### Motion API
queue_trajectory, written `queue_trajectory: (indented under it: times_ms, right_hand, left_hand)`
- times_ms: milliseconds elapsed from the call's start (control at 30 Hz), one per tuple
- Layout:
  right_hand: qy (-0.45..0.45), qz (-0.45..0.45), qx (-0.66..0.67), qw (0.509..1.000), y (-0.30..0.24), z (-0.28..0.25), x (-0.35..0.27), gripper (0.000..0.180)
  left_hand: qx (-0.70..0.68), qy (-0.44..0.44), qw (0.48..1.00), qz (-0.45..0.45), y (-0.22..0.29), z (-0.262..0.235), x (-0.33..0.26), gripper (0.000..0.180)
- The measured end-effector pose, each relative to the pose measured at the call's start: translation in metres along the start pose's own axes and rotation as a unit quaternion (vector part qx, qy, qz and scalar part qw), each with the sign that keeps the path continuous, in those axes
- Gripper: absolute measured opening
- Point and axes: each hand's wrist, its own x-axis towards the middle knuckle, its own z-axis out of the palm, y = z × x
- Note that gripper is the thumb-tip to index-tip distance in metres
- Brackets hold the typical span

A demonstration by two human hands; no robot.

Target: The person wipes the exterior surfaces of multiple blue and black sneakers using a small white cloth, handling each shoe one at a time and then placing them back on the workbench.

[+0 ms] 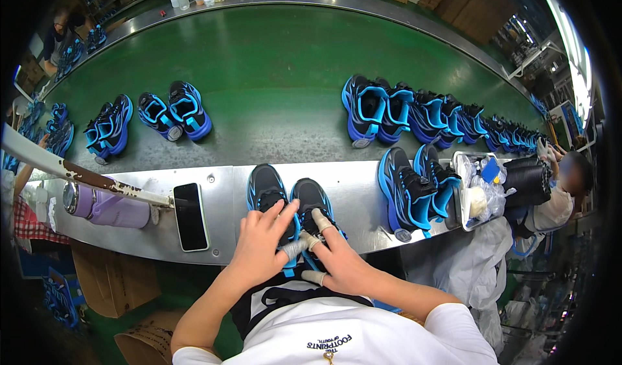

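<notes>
A pair of black sneakers with bright blue soles and trim stands on the metal ledge in front of me, toes pointing away: a left sneaker (265,187) and a right sneaker (311,195). My left hand (259,242) lies over the left one with fingers stretched and spread, the tips reaching the laces between the two. Its thumb is wrapped in whitish tape. My right hand (340,261) grips the right sneaker around its laces and collar, with tape on several fingertips. Both hands hide the shoe openings.
Beyond the ledge runs a green conveyor belt (272,60) carrying sneaker pairs left and right. A phone (190,216), a lilac bottle (120,208) and a metal post (84,170) stand at left. Right are another sneaker pair (402,193) and a tray (461,190); co-workers sit farther off.
</notes>
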Motion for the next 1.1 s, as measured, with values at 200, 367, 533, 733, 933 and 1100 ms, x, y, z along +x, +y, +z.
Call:
queue_trajectory:
  times_ms: [200, 367, 533, 733, 933, 1100]
  right_hand:
    - [0.093, 0.046, 0.005, 0.995, -0.007, 0.012, -0.01, 0.065]
    - [0.048, 0.036, 0.041, 0.997, -0.007, -0.047, -0.024, 0.043]
    - [-0.008, -0.055, 0.074, 0.996, 0.003, -0.072, -0.001, 0.029]
    - [-0.061, -0.065, -0.058, 0.994, 0.03, -0.052, -0.008, 0.027]
    - [-0.073, -0.046, 0.021, 0.996, 0.04, -0.052, 0.0, 0.035]
    - [-0.145, 0.037, 0.148, 0.977, 0.038, -0.071, 0.008, 0.034]
  left_hand:
    - [0.037, 0.09, 0.994, 0.046, 0.005, 0.031, 0.004, 0.03]
    - [-0.005, 0.139, 0.99, -0.036, 0.024, 0.032, -0.001, 0.034]
    - [-0.171, 0.095, 0.976, -0.091, 0.023, 0.027, 0.002, 0.028]
    - [-0.134, 0.022, 0.99, -0.025, 0.018, 0.025, 0.012, 0.03]
    - [-0.166, 0.083, 0.979, -0.086, 0.016, 0.025, 0.013, 0.041]
    - [-0.187, 0.131, 0.959, -0.167, 0.008, 0.037, 0.01, 0.049]
